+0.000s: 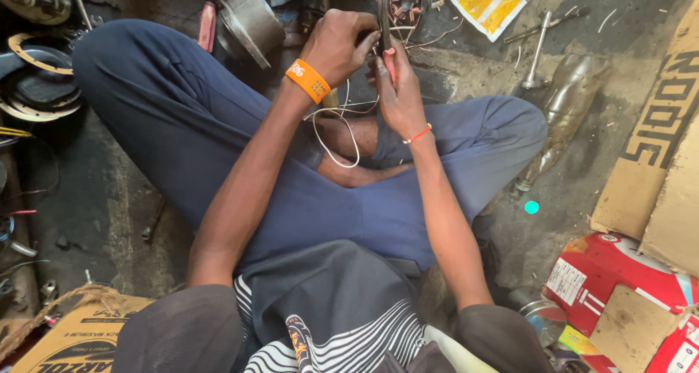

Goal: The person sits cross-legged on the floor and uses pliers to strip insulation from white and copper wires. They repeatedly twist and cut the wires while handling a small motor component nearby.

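I sit cross-legged on a dirty floor. My left hand (337, 44), with an orange wristband, is closed around thin wires near the top centre. My right hand (397, 89), with a thin red bracelet, grips a dark slim tool (383, 20) with a reddish handle, its tip up against those wires. The wires (338, 129) hang in white loops over my feet and run up to a round motor stator with copper windings (405, 0) lying on the floor just beyond my hands.
A grey metal motor housing (250, 23) lies at top centre-left, round fan parts (33, 74) at far left. A yellow packet (486, 0), a metal rod (537, 49) and a clear plastic bottle (564, 103) lie right. Cardboard (655, 147) and a red carton (619, 285) fill the right edge.
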Demonstrator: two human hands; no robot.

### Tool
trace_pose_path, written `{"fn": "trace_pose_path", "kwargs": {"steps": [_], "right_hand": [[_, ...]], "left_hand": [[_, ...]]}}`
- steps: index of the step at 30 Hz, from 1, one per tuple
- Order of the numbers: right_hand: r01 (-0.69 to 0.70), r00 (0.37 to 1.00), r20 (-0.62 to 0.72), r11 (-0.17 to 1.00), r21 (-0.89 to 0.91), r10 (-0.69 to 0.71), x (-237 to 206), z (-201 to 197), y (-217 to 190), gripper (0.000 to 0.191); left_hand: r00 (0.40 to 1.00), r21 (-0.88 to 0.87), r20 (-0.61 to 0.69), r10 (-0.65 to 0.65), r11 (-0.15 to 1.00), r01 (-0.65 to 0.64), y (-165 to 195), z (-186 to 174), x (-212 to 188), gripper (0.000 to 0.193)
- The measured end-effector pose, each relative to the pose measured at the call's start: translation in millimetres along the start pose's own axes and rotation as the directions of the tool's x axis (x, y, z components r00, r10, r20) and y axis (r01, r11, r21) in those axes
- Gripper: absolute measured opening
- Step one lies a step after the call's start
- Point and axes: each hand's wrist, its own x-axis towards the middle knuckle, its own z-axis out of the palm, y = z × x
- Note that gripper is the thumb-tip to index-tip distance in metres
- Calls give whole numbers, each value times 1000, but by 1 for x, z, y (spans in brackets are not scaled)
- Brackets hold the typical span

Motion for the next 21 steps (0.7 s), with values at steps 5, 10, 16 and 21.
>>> {"fn": "trace_pose_path", "kwargs": {"steps": [5,10,16,21], "right_hand": [[-152,988,-37,988,-27,151,2,0,-2,27],[57,995,-78,998,-41,-60,3,3,0,26],[-11,994,-111,981,-193,-11,5,6,-2,29],[244,961,-63,936,-255,-268,5,7,-2,25]], "left_hand": [[996,26,-71,58,998,-56,6,1,0,13],[987,16,-161,3,1000,0,8,10,0,10],[866,-599,100,-489,666,445,-12,24,9,15],[782,-719,338,-523,393,573,-26,20,13,17]]}}
